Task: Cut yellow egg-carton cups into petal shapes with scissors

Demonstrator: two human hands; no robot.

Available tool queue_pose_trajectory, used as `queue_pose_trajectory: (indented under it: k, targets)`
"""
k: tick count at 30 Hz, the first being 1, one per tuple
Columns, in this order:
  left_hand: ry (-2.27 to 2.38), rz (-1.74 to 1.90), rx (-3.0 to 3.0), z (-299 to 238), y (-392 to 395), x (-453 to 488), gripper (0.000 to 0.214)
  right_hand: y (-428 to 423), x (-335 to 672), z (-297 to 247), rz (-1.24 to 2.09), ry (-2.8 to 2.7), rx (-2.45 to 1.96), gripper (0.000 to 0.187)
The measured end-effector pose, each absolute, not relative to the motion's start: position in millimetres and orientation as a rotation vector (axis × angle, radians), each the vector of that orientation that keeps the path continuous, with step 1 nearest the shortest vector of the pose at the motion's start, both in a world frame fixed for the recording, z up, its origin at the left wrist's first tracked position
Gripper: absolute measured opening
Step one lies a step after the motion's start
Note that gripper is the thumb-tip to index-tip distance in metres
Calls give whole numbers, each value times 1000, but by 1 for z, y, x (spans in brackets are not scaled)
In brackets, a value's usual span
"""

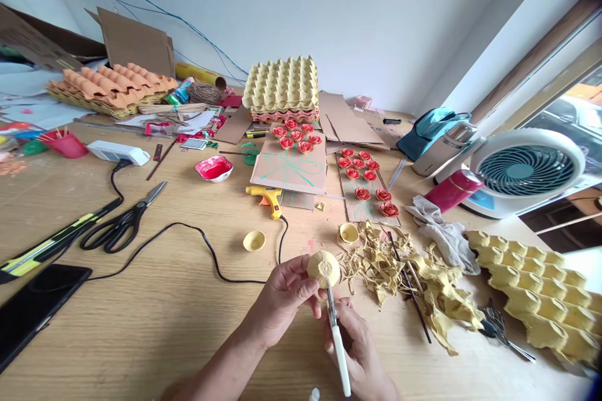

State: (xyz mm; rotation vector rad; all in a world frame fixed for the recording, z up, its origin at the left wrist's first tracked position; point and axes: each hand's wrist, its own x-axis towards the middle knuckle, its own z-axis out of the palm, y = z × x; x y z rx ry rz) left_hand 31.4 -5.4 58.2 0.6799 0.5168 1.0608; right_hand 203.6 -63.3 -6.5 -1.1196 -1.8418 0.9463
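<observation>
My left hand [286, 294] pinches a small yellow egg-carton cup [323, 266] between thumb and fingers, its rounded base facing me. In my right hand [362, 344] is a pair of white-handled scissors [340, 360], the blades pointing up and touching the cup's lower edge. How far apart the blades are is hard to see. Just beyond the cup, another yellow cup [348, 234] stands by a heap of torn carton scraps [376, 257]. A single cup [254, 240] sits on the table to the left.
A yellow glue gun [267, 197] lies ahead, its black cord crossing the table. Red paper roses [361, 193] rest on cardboard. Black scissors [125, 222] and a phone [40, 304] lie left; an egg tray [540, 294], pink bottle [455, 190] and fan [531, 166] stand right.
</observation>
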Motion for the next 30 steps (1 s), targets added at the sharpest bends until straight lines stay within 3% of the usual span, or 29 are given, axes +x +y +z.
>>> queue_pose_trajectory:
  k: [30]
  targets:
    - [524, 1069, 519, 50, -10, 37, 18, -68, 206, -13, 1073, -1773, -1168, 40]
